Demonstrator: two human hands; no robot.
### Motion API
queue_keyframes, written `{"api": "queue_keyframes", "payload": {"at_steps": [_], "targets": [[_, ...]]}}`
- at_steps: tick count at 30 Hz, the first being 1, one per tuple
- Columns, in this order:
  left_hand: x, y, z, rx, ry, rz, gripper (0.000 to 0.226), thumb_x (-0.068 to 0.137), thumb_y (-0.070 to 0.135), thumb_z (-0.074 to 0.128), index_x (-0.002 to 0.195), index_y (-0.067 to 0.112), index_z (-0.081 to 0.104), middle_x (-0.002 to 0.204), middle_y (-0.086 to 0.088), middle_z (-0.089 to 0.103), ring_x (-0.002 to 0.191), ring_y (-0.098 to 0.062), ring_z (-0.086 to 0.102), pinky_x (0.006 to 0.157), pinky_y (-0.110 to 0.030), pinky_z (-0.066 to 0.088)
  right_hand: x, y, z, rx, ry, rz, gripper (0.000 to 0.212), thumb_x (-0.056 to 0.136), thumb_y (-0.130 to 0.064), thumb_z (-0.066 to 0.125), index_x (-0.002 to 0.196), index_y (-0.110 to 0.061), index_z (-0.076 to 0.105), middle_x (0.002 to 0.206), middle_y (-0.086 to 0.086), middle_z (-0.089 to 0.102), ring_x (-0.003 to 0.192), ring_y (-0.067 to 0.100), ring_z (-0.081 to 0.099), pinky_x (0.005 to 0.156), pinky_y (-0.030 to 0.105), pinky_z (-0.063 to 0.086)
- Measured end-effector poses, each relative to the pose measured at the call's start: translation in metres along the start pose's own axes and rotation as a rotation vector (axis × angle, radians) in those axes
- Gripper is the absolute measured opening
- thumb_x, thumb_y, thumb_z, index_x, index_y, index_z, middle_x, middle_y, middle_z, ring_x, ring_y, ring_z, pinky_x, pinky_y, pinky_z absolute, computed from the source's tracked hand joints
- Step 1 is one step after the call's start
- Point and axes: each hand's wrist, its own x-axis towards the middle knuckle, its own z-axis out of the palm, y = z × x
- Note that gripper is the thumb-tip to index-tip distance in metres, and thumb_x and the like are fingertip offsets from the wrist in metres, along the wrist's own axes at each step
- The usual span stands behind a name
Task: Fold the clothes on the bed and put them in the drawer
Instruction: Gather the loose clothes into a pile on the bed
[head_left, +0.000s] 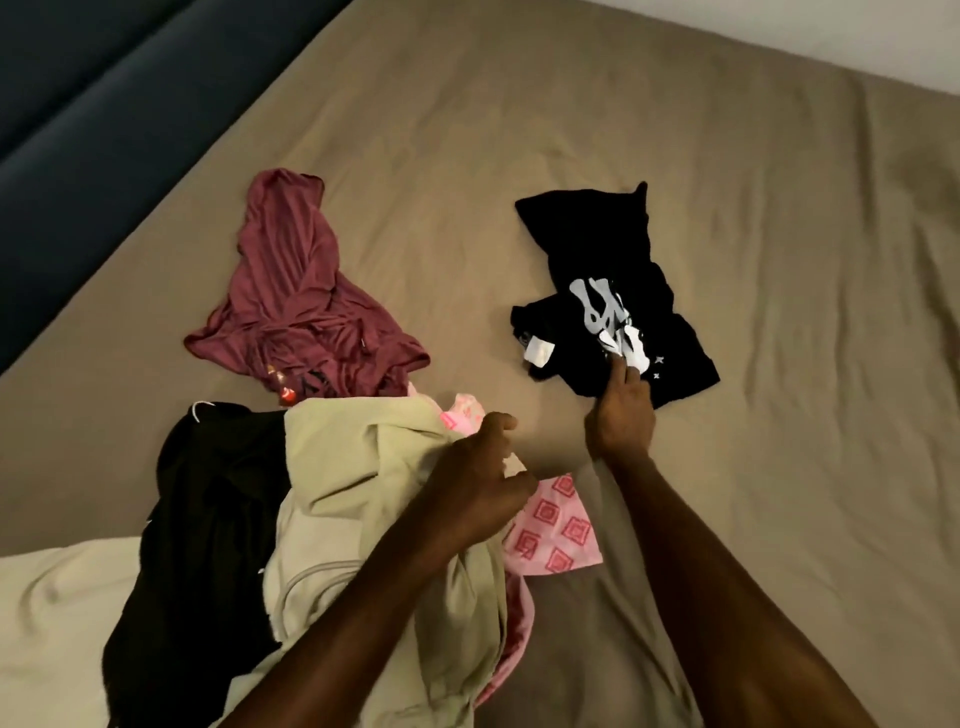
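Black shirt (618, 291) under right hand (621, 415)
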Motion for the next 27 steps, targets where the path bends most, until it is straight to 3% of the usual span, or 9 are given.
{"api": "queue_keyframes", "payload": {"at_steps": [4,7,9,11,13,17,22,25,27], "targets": [[0.019,0.011,0.016,-0.125,0.054,-0.176,0.085,0.076,0.051,0.068,0.147,0.018,0.036,0.133,-0.006,0.06,0.122,-0.028,0.058,0.105,-0.04,0.046,-0.009,-0.01,-0.052,0.49,-0.245,0.075,0.046,0.066,-0.013,0.055,0.108,-0.016,0.075,0.093,0.013,0.075,0.084,0.031,0.07,0.077,0.04,0.052],[0.042,0.021,0.034,-0.638,0.123,-0.398,0.098,0.068,0.076,0.068,0.142,0.017,0.043,0.131,-0.006,0.062,0.116,-0.031,0.063,0.097,-0.045,0.054,-0.063,-0.021,-0.106,1.222,-0.378,0.258,0.038,0.052,-0.006,0.045,0.073,-0.015,0.075,0.061,0.004,0.063,0.05,0.019,0.054,0.049,0.027,0.042],[0.048,0.024,0.038,-1.067,-0.018,-0.5,0.087,0.075,0.083,0.062,0.13,0.015,0.064,0.122,-0.011,0.071,0.105,-0.03,0.07,0.09,-0.042,0.058,-0.121,-0.015,-0.144,1.557,-0.382,0.221,0.027,0.07,0.002,0.047,0.062,-0.012,0.07,0.059,0.007,0.059,0.049,0.023,0.056,0.045,0.025,0.045],[0.037,0.029,0.039,-1.34,-0.15,-0.464,0.069,0.091,0.066,0.058,0.126,0.008,0.07,0.121,-0.016,0.071,0.109,-0.03,0.069,0.101,-0.039,0.054,-0.176,-0.011,-0.162,1.933,-0.567,-0.092,0.046,0.095,0.018,0.033,0.09,0.004,0.077,0.092,0.023,0.073,0.086,0.033,0.072,0.073,0.036,0.06],[0.013,0.044,0.034,-1.443,-0.232,-0.396,0.043,0.092,0.042,0.063,0.099,0.002,0.077,0.098,-0.016,0.075,0.09,-0.024,0.073,0.085,-0.028,0.058,-0.193,0.006,-0.159,2.056,-0.574,-0.343,0.041,0.099,0.021,0.027,0.13,0.021,0.052,0.137,0.033,0.057,0.129,0.037,0.056,0.11,0.041,0.043],[-0.028,0.065,0.019,-1.418,-0.284,-0.317,0.028,0.092,0.018,0.065,0.11,-0.002,0.073,0.105,-0.019,0.074,0.092,-0.029,0.072,0.087,-0.035,0.057,-0.249,0.025,-0.127,1.73,-0.33,-0.369,0.039,0.104,0.0,0.042,0.136,-0.008,0.064,0.143,0.006,0.062,0.131,0.02,0.057,0.111,0.025,0.04],[-0.088,0.083,-0.038,-1.435,-0.126,-0.181,0.036,0.098,0.028,0.055,0.113,0.004,0.077,0.118,-0.018,0.073,0.1,-0.029,0.074,0.084,-0.037,0.062,-0.27,-0.032,-0.186,1.748,-0.725,-0.554,0.017,0.098,-0.012,0.062,0.082,-0.007,0.068,0.088,0.024,0.065,0.083,0.026,0.063,0.076,0.039,0.046],[-0.121,0.054,-0.082,-1.068,0.216,-0.084,0.024,0.102,0.023,0.057,0.103,0.014,0.08,0.104,-0.007,0.079,0.099,-0.025,0.075,0.083,-0.031,0.059,-0.29,-0.057,-0.197,1.334,-0.724,-0.636,0.018,0.091,-0.024,0.081,0.084,-0.012,0.069,0.102,-0.001,0.069,0.098,0.023,0.065,0.085,0.046,0.046],[-0.131,0.005,-0.1,-0.553,0.448,-0.133,0.015,0.098,0.037,0.065,0.107,0.028,0.073,0.1,0.007,0.077,0.107,-0.025,0.072,0.081,-0.024,0.054,-0.308,-0.067,-0.178,0.809,-0.773,-0.635,0.03,0.082,-0.062,0.079,0.103,-0.042,0.073,0.115,-0.037,0.052,0.12,0.0,0.05,0.105,0.025,0.037]]}}
